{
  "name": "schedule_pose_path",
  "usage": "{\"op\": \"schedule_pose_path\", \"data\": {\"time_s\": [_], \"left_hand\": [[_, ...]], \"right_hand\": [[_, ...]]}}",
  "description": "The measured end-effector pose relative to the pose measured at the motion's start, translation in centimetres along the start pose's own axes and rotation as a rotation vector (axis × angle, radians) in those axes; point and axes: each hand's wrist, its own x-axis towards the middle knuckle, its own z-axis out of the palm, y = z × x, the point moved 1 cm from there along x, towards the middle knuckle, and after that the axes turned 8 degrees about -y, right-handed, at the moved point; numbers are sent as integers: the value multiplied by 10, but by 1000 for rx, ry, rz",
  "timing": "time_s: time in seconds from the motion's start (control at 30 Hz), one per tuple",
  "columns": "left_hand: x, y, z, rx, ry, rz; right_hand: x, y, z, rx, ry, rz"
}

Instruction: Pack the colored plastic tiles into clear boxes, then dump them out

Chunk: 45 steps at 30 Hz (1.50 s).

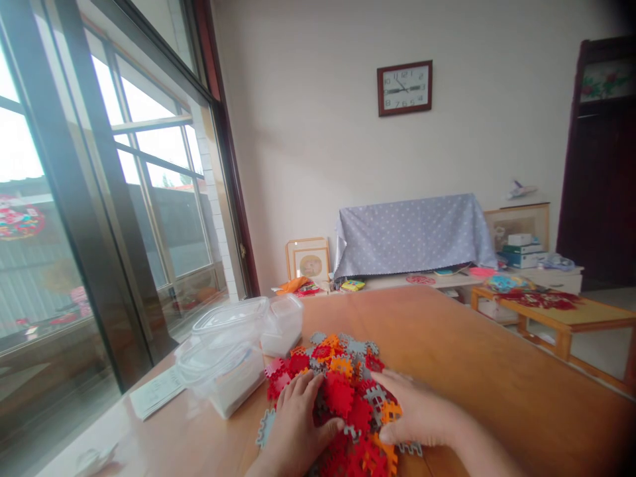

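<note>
A heap of flat, notched plastic building pieces (339, 395) in red, orange and grey lies on the wooden table. On the heap's left side rests my left hand (298, 421), its fingers bent over the pieces and its thumb spread apart. My right hand (420, 407) reaches in from the right, thumb and fingers apart around the edge of the heap. An orange piece (391, 412) lies in the gap between that thumb and the fingers. Neither hand visibly grips a piece, though the undersides of the fingers are hidden.
Clear plastic containers (233, 377) with lids stand left of the heap, beside a paper booklet (158, 392). The brown table (477, 371) stretches away to the right. Behind it are a cloth-covered object (412, 235) and a low wooden table (586, 321) bearing red items.
</note>
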Motion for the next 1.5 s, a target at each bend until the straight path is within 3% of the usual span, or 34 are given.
{"op": "schedule_pose_path", "data": {"time_s": [0.1,0.3,0.5,0.7,0.83,0.9,1.0,1.13,1.27,1.43,1.5], "left_hand": [[2,-1,-3,-25,42,9],[4,1,-9,-88,79,52],[2,6,-11,-132,105,45],[4,1,-9,-172,162,55],[5,-3,-7,-188,182,65],[5,-5,-6,-182,185,71],[4,-6,-6,-160,186,63],[3,-5,-8,-119,200,47],[3,-3,-6,-76,168,80],[4,-3,3,-10,97,108],[4,0,2,0,78,126]], "right_hand": [[4,-10,6,-14,-121,-29],[20,-12,4,-28,53,-14],[27,-17,-2,228,121,42],[17,-52,1,589,-25,26],[7,-73,3,803,-174,-60],[6,-74,-2,852,-169,-44],[11,-56,-14,806,-32,91],[27,-10,-16,610,112,281],[36,15,4,249,131,215],[35,-1,28,9,-47,67],[34,-9,31,-10,-62,20]]}}
